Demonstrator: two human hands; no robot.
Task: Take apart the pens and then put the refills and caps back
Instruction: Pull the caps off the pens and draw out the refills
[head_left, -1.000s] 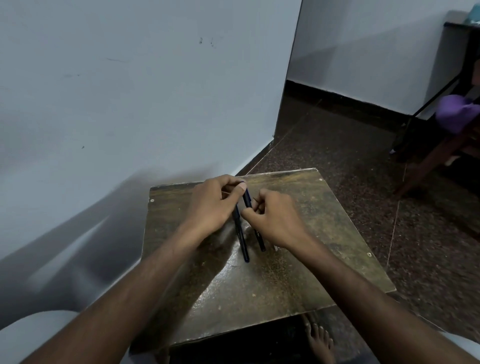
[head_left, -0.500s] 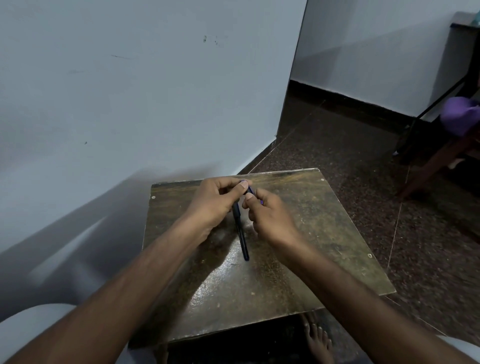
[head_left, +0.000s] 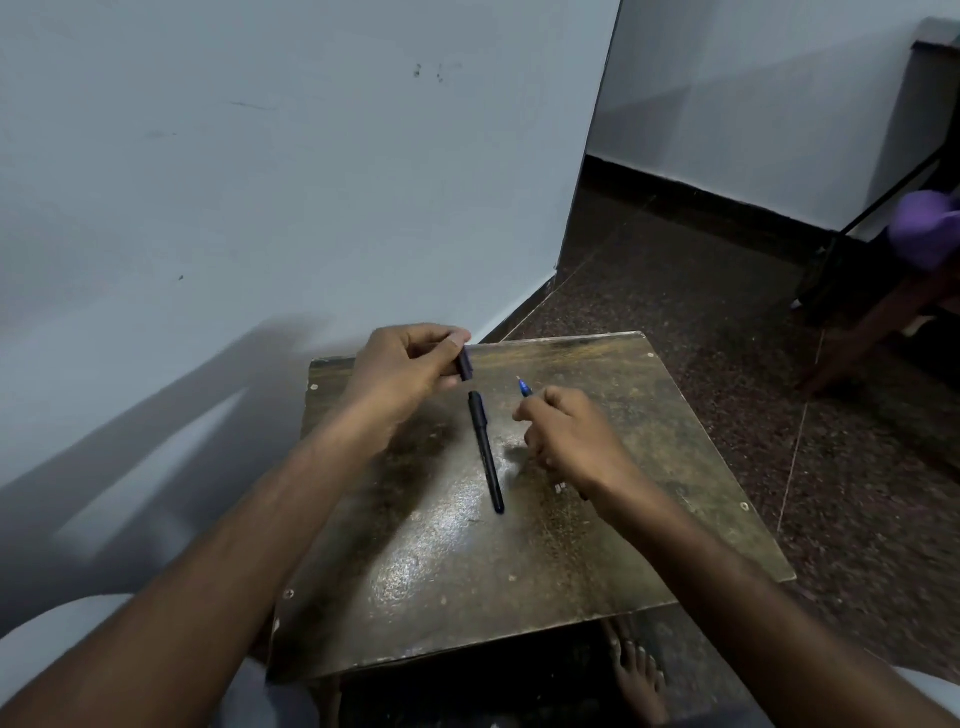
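Observation:
A dark capped pen lies lengthwise on the small worn wooden table, between my two hands. My left hand is raised over the table's far left part and pinches a short dark pen cap between thumb and fingers. My right hand hovers to the right of the lying pen and grips a second pen; only its uncapped blue tip sticks out past my fingers, the rest is hidden in the fist.
A pale wall runs close along the table's left and far side. Dark speckled floor spreads to the right, with dark furniture and a purple thing at the far right. A bare foot shows under the table's near edge.
My hands were together on one pen; they have pulled apart, the cap going left with my left hand, the uncapped pen right with my right. The other pen stays on the table.

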